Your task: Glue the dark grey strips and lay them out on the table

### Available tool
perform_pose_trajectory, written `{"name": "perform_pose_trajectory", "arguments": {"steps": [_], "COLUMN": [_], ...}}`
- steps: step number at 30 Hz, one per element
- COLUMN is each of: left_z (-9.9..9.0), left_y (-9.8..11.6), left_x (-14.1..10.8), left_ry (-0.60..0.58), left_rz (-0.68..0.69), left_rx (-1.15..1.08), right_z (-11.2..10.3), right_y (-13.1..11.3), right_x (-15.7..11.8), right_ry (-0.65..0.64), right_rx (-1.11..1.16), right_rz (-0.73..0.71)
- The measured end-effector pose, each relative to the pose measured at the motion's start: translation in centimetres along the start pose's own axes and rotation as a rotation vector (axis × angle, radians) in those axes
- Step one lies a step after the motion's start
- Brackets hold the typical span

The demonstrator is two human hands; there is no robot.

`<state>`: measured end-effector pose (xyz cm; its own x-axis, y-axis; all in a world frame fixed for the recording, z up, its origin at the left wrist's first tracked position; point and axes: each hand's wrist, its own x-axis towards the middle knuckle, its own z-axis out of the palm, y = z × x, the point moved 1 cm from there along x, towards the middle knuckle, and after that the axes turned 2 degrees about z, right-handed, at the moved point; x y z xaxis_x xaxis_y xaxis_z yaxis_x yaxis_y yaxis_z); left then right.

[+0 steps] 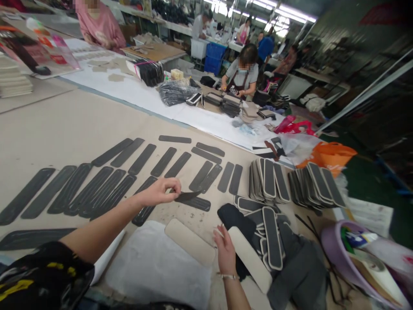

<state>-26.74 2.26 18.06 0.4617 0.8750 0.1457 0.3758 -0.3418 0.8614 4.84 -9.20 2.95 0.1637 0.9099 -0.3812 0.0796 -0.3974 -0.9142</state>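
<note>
My left hand (pixel 161 190) is closed in a pinch on the end of a dark grey fabric strip (pixel 190 196), lifting it at a tilt. Beneath it another dark strip (pixel 199 203) lies flat on the table. Lower right, my right hand (pixel 225 249) is held with its fingers apart, between two cream rounded panels. One cream panel (pixel 189 242) lies on white sheeting (pixel 155 267); the other cream panel (pixel 250 259) is just right of the hand. Whether the hand touches either panel is unclear.
Many dark strips (pixel 97 189) with shiny edges lie spread over the beige table (pixel 106 116). Stacks of cream-bordered dark panels (pixel 269 178) stand at right. Dark cloth (pixel 300 267) and a purple basin (pixel 332 249) sit nearer. A co-worker (pixel 241 73) is across the table.
</note>
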Motion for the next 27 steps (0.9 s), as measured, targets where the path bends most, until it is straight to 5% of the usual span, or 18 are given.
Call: {"name": "perform_pose_trajectory", "arguments": {"steps": [4,11,21,27], "left_z": [2.3,6.5,8.9,9.1], "left_y": [0.5,-1.6,0.5,-0.8], "left_x": [-4.7,-9.6,-11.0,-11.1], "left_ry": [-0.149,-0.226,-0.239,-0.21], "left_rz": [-0.099,-0.324,-0.429,-0.534], "left_rx": [-0.342,-0.695,-0.964,-0.93], "right_z": [0.8,-0.2,0.8,0.3], "right_y": [-0.7,2.4,4.1,4.4], "right_x": [0.7,-2.4,-5.5,-6.0], "right_ry": [-0.051,-0.115,-0.26,-0.225], "right_rx": [0.245,0.222,0.295,0.276], "right_rz": [0.196,0.351,0.447,0.462]}}
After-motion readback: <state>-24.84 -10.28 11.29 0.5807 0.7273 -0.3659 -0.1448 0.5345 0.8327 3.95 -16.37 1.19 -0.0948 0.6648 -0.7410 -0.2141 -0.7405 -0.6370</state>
